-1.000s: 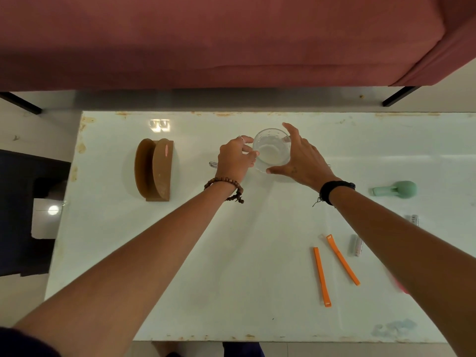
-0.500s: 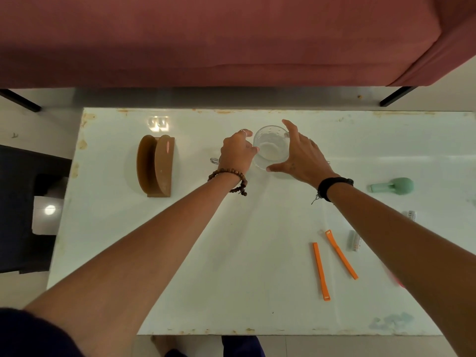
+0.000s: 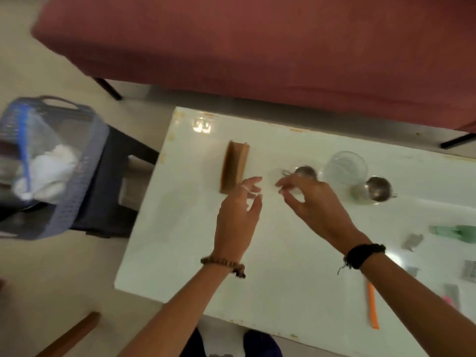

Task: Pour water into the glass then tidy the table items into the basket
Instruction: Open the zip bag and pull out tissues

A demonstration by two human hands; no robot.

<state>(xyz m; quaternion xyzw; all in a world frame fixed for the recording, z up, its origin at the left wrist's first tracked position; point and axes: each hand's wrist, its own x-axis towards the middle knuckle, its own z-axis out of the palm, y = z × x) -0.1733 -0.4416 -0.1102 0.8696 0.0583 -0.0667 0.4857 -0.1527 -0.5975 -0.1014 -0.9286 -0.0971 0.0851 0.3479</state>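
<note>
Left hand [image 3: 238,215]: raised over the table, fingers loosely spread and slightly bent, holding nothing; a ring shows on one finger and a bead bracelet [image 3: 222,264] sits on the wrist.
Right hand [image 3: 313,202]: raised over the table near the left hand, thumb and forefinger drawn toward each other with a gap between them; motion blur makes it impossible to tell whether anything is pinched. A black wristband [image 3: 364,255] sits on the wrist.
Glass [image 3: 345,167]: upright on the table beyond the right hand, clear, apart from both hands.
Metal cups: one [image 3: 305,172] just left of the glass, partly hidden by the right hand's fingers; one [image 3: 378,188] just right of the glass.
Wooden holder [image 3: 234,167]: upright on the table, just beyond the left hand's fingertips.
Basket [image 3: 64,199]: grey-blue, off the table to the left, on a dark stool [image 3: 110,186]; white cloth-like contents inside, blurred.
Table [image 3: 180,253]: white, glossy.
Orange strip [image 3: 373,306]: flat near the table's near edge, beside the right forearm.
Green item [image 3: 457,233]: at the right frame edge, blurred.
Sofa [image 3: 257,47]: red, beyond the table.
</note>
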